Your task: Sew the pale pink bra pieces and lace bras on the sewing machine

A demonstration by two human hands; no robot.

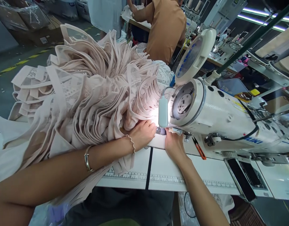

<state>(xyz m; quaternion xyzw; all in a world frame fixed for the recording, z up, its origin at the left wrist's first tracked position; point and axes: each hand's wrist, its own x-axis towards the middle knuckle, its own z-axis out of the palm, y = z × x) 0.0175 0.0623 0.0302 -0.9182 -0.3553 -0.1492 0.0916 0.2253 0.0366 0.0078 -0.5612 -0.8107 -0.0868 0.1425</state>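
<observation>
Fabric pile (95, 94) beside your sewing machine (224, 110); can't tell if your left hand (144, 133) or right hand (174, 143) is gripping tbh.

A: Fabric pile (95, 100), quick desc. pls?
B: Pale pinkish-beige, lots of pcs bunched v. close, edges fanned like ruffles. Parts plain, parts sheer, parts w/ lacy openwork.
A: Pos.?
B: On the tabletop (132, 160), L of the sewing machine (229, 113), w/ some cloth hanging past the front edge.
A: Tidy?
B: Semi. Mid folds stack approx. in rows; far L end's loose, w/ strips & flaps sticking out. Folds nr the machine are curved & brightly lit.
A: Machine?
B: White, JUKI in blue, body running off to the R. Cloth under the needle: can't tell.
</observation>
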